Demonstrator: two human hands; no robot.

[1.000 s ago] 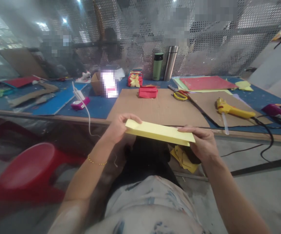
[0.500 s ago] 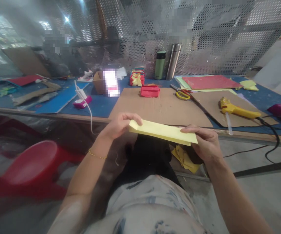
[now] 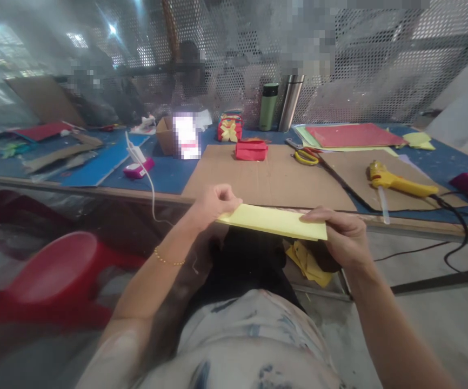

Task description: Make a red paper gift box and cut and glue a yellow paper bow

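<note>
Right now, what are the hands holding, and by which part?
A folded yellow sheet: the left hand pinches its left end, and the right hand grips its right end, thumb on top.

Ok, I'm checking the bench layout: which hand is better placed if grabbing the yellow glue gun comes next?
Probably the right hand: it's nearer the yellow glue gun, which lies on that side. The left hand is farther away; both hold the yellow sheet.
</note>
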